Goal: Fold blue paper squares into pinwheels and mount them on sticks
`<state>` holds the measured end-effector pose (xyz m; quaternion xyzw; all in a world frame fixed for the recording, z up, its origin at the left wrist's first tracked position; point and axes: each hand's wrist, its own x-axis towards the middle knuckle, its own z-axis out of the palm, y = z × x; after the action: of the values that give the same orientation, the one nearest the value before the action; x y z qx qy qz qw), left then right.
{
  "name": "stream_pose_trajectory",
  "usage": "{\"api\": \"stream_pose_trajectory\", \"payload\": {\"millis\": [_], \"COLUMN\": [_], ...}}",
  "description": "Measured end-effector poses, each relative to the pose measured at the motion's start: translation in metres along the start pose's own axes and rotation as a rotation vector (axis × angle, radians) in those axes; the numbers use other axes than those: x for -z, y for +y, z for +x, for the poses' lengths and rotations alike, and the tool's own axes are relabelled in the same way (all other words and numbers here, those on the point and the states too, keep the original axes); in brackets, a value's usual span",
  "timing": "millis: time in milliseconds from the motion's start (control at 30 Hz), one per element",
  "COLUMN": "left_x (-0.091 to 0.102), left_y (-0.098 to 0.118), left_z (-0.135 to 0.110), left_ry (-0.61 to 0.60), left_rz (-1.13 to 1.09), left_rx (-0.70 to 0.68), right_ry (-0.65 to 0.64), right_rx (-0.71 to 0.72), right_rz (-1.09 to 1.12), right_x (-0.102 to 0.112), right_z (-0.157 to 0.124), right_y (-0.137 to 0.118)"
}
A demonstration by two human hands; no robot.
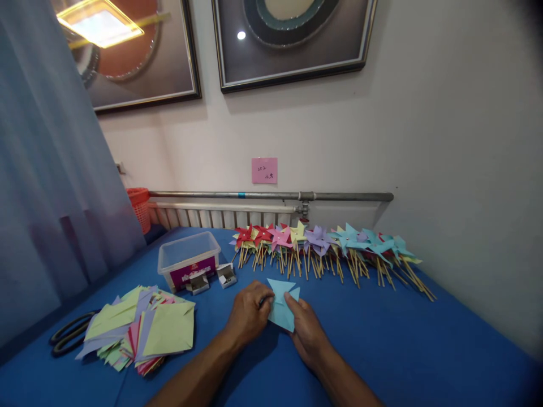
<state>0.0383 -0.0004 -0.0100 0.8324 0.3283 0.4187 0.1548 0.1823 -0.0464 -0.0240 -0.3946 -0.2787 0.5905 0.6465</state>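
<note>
A light blue paper square (280, 310), slit inward from its corners, is held up between my two hands above the blue-covered table. On its right side my right hand (309, 330) grips it, the thumb lying across the front and the fingers behind. My left hand (251, 310) is closed in a pinch at the left edge of the paper. Something small and dark shows by the left fingertips; I cannot make out what it is. Beyond my hands lies a long row of finished paper pinwheels (318, 240) on wooden sticks, in several colours.
Left of my arms lies a pile of coloured paper squares (169, 330), with black-handled scissors (70, 334) beside it. Behind the pile stand a clear plastic tub (189, 254) and two small open boxes (226, 275). A radiator (224, 217) and pipe run along the wall.
</note>
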Motion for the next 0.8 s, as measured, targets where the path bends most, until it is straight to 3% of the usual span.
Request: {"api": "stream_pose_trajectory", "payload": {"millis": [233, 433, 667, 800], "left_x": [-0.003, -0.002, -0.006, -0.008], "left_y": [-0.003, 0.003, 0.002, -0.005], "left_z": [0.000, 0.000, 0.007, 0.009], "left_ry": [0.062, 0.089, 0.042, -0.018], "left_rz": [-0.006, -0.076, -0.470, -0.642], "left_rx": [0.038, 0.097, 0.574, 0.684], "right_ry": [-0.041, 0.053, 0.043, 0.044], "right_rx": [0.015, 0.076, 0.144, 0.158], "right_rz": [-0.028, -0.091, -0.227, -0.307], "right_x": [0.000, 0.013, 0.020, 0.022], "right_z": [-0.002, 0.014, 0.015, 0.014], "right_y": [0.000, 0.019, 0.021, 0.021]}}
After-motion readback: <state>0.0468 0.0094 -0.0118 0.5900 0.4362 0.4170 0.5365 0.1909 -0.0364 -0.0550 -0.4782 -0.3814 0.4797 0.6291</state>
